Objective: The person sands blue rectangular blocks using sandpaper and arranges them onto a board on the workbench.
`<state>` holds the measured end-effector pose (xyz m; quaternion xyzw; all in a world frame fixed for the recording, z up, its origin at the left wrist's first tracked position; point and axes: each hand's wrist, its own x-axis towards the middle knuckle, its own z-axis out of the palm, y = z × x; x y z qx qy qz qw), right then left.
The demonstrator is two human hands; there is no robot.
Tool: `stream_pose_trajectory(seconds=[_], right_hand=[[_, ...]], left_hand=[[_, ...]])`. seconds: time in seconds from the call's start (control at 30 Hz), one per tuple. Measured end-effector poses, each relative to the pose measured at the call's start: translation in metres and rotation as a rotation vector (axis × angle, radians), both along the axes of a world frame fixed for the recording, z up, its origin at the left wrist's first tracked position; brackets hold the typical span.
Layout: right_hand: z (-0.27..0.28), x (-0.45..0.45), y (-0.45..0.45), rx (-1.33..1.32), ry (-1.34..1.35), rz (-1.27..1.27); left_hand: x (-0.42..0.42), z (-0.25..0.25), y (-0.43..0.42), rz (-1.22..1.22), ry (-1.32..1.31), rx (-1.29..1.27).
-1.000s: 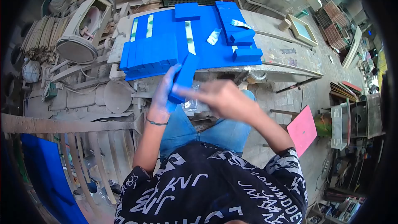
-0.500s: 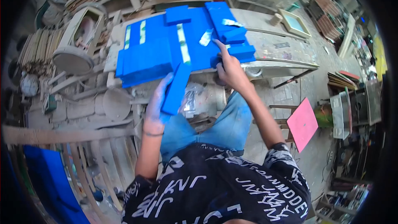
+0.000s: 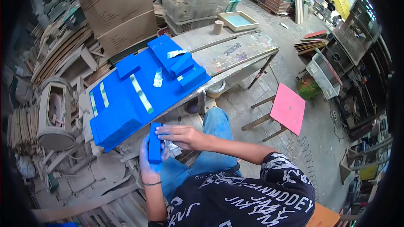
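A long blue block (image 3: 155, 148) is held upright in my left hand (image 3: 145, 157), whose fingers wrap round it from below. The fingertips of my right hand (image 3: 181, 136) touch the block's upper right side, the fingers stretched out and close together. Beyond them a blue board (image 3: 126, 88) lies on the workbench, with a row of blue blocks (image 3: 115, 127) along its near left part. More blue blocks (image 3: 184, 65) are at its right end. Patterned strips (image 3: 141, 93) lie across the board, and a loose crumpled strip (image 3: 158, 77) sits near the middle.
The wooden workbench (image 3: 248, 52) carries a wooden spool (image 3: 218, 27) and a framed tray (image 3: 238, 20). A pink-topped stool (image 3: 288, 108) stands at the right. Cardboard boxes (image 3: 120, 12) and plastic crates (image 3: 181, 8) are behind the bench. A dusty round-ended frame (image 3: 56, 136) is at the left.
The view has turned to the right. My right hand has come back from the right end of the board to the block in my left hand, which is now more upright.
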<state>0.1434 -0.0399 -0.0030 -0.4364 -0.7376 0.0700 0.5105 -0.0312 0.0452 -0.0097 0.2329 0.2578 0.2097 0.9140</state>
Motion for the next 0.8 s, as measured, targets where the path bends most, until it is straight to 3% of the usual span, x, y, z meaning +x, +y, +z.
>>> stream_pose_trajectory(seconds=[0.17,0.3,0.43,0.57,0.63,0.7,0.77,0.8], right_hand=[[0.003,0.021,0.003,0.079,-0.126,-0.1],[0.009,0.021,0.001,0.047,-0.029,0.035],[0.001,0.027,0.003,0.025,0.014,-0.043],[0.018,0.007,-0.008,0.119,0.015,0.172],[0.004,0.026,0.002,0.001,0.062,0.067],[0.003,0.013,-0.009,-0.025,0.075,0.094],[0.014,0.005,-0.014,-0.05,0.088,0.139],[0.028,0.001,-0.016,0.047,-0.018,0.18]], left_hand=[[0.009,0.008,-0.007,-0.061,-0.038,-0.056],[0.016,0.011,-0.006,-0.024,-0.014,-0.07],[0.021,0.011,-0.007,-0.011,0.003,-0.048],[0.017,0.001,-0.001,-0.084,-0.136,-0.079],[0.024,0.015,-0.01,-0.005,-0.069,-0.054],[0.021,-0.004,-0.005,-0.038,-0.093,-0.064],[0.019,-0.015,-0.001,-0.095,-0.227,-0.076],[0.018,-0.015,0.0,0.151,0.036,-0.313]])
